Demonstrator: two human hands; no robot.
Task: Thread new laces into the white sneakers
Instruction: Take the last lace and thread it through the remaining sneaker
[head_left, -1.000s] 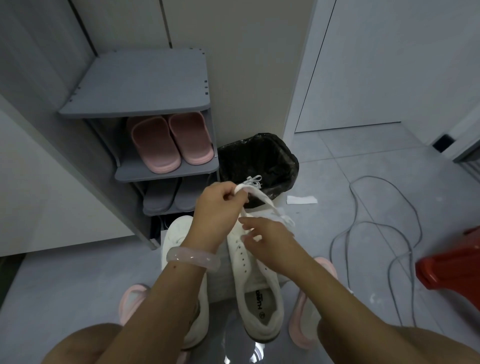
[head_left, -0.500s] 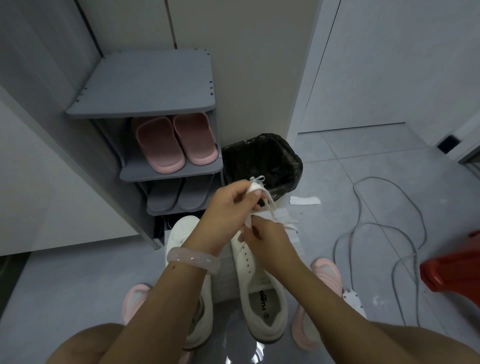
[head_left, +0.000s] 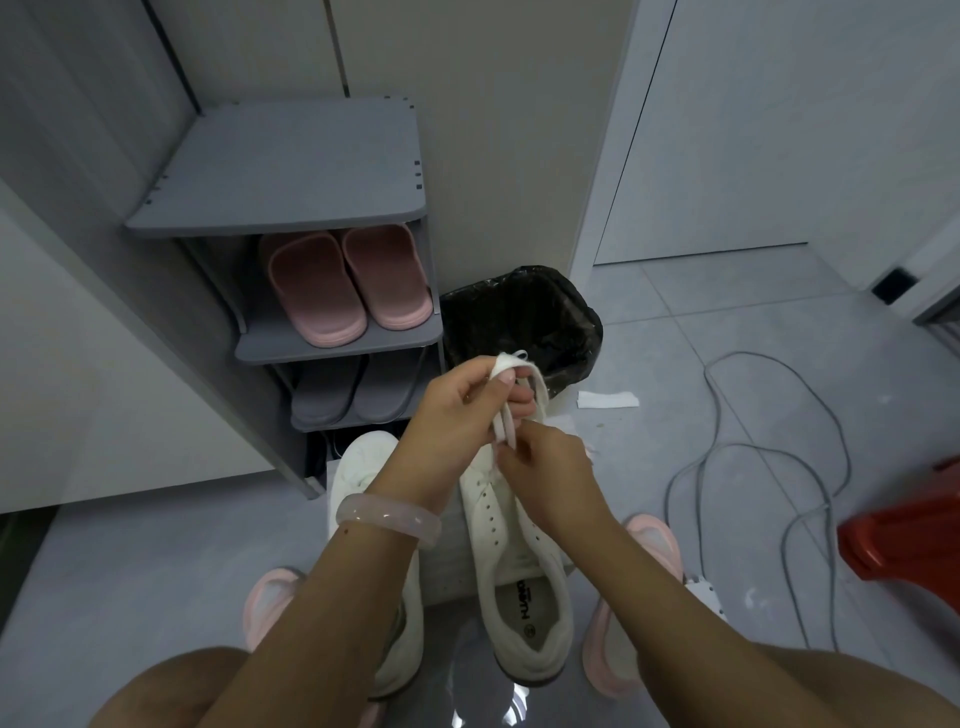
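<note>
Bundled white lace (head_left: 511, 387) being held up over the toe of the right white sneaker (head_left: 511, 561), just near of the black-lined trash bin (head_left: 524, 322). Being pinched at its top end by the left hand (head_left: 460, 410), thumb and fingers curled round the folded loops. Being pinched lower down by the right hand (head_left: 545, 467), fingertips closing on the hanging strands just above the eyelets. Sitting on the floor between the knees, the right white sneaker, heel nearest, eyelets showing bare. Lying just left of it, the left white sneaker (head_left: 363, 467), mostly hidden under the left forearm and its pink bangle (head_left: 387, 512). Standing far left, a grey shoe rack (head_left: 291, 171) carrying pink slippers (head_left: 345, 283) and, one shelf lower, grey slippers (head_left: 348, 395). Trailing across the tiles at right, a grey cable (head_left: 810, 467), near a red stool (head_left: 909, 530).
</note>
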